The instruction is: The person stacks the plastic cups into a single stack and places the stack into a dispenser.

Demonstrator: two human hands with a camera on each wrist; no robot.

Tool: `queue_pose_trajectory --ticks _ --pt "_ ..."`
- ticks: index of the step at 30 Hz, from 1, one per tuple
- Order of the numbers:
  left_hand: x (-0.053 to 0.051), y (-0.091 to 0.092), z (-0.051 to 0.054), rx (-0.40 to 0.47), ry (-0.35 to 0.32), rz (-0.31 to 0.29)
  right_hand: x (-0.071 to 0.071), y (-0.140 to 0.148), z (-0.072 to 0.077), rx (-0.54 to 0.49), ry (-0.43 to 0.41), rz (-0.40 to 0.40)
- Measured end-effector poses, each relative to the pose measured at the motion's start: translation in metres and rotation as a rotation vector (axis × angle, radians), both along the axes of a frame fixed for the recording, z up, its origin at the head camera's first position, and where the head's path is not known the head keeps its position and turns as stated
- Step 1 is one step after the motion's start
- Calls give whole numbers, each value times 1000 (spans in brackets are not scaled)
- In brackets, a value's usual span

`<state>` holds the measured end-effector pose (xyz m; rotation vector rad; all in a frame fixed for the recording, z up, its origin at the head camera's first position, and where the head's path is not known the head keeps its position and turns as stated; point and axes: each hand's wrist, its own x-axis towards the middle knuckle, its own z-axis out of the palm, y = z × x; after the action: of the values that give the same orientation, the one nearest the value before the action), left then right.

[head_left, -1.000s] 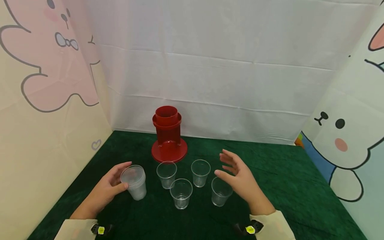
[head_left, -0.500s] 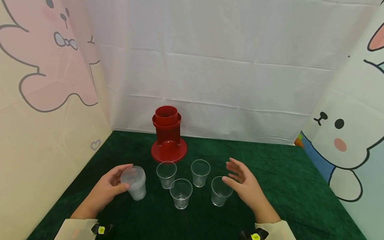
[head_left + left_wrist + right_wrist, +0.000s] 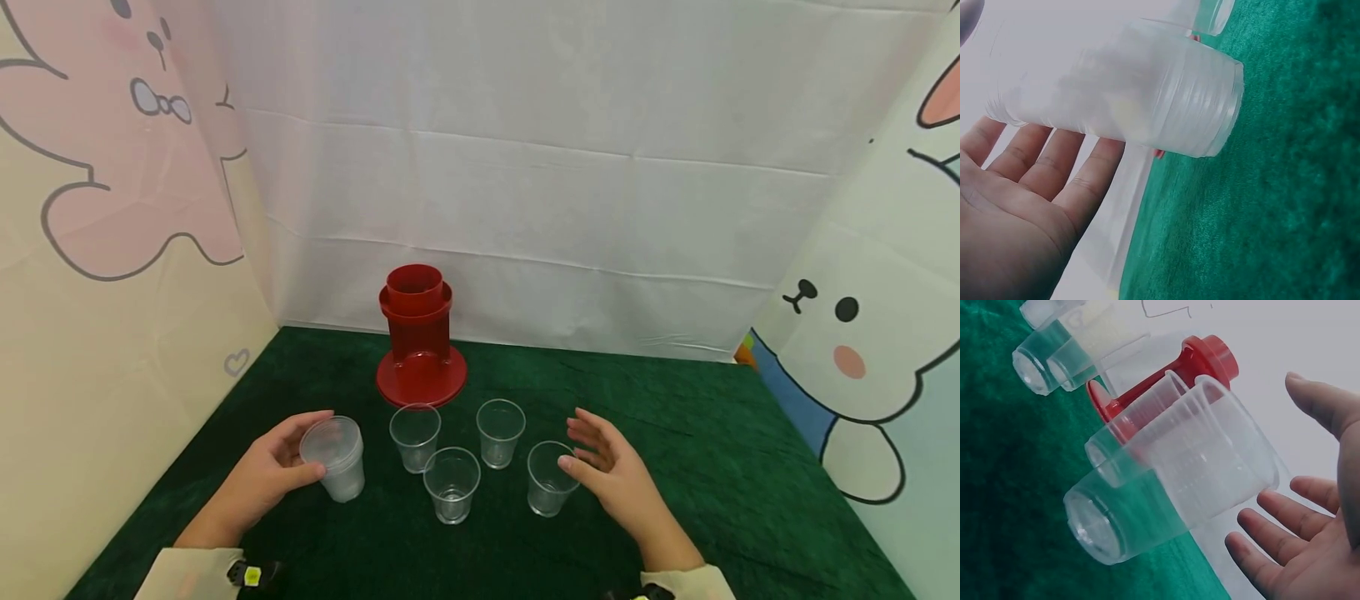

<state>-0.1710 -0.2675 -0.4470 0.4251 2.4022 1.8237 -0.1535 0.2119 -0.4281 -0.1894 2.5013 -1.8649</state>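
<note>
My left hand [image 3: 262, 477] holds a nested stack of clear plastic cups [image 3: 343, 468] at the left, thumb on the near side and fingers round the back. In the left wrist view, the fingertips touch the side of the stack [image 3: 1200, 94]. My right hand [image 3: 618, 479] is beside the rightmost single cup [image 3: 546, 490], its thumb overlapping the cup's rim in the head view. Its fingers are spread and loosely bent around nothing. In the right wrist view, a gap shows between the thumb and this cup [image 3: 1141, 494].
Other single cups stand upright between the hands: a front cup [image 3: 452, 492], a back-left cup [image 3: 415, 448] and a back-right cup [image 3: 498, 442]. Behind them rises a red tube-shaped stand [image 3: 420, 346] on a round base. Green cloth [image 3: 675, 417] covers the table, with printed curtains around.
My right hand has shifted right and toward me, away from the rightmost cup's rim. The left hand and its stack stay nearly still; the single cups keep their places.
</note>
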Motion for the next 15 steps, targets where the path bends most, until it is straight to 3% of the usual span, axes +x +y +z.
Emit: queue_pose_trajectory --ticks 15 --pt "-2 2 2 -20 -36 11 2 -4 -13 -4 -24 6"
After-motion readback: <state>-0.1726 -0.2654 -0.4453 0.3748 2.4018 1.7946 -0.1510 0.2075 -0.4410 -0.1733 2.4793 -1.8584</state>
